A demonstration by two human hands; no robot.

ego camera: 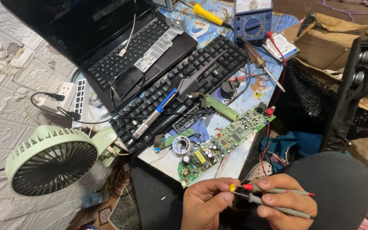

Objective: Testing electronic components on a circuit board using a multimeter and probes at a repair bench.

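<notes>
hands (243, 200) cut off, probe tips (235, 190) hidden

Small table (235, 164) with blue patterned top, carrying black keyboard (184, 91), laptop (120, 51), green circuit board (226, 142), solder roll (181, 145), multimeter (252, 21).

Two bare hands, left hand (204, 204) and right hand (284, 200), without rings or gloves. No sleeves reach the wrists. Dark grey trouser fabric (337, 187) covers the knee.

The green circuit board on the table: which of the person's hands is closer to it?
The left hand. It sits just below the near end of the green circuit board. The right hand, pinching the probes, lies farther right.
</notes>
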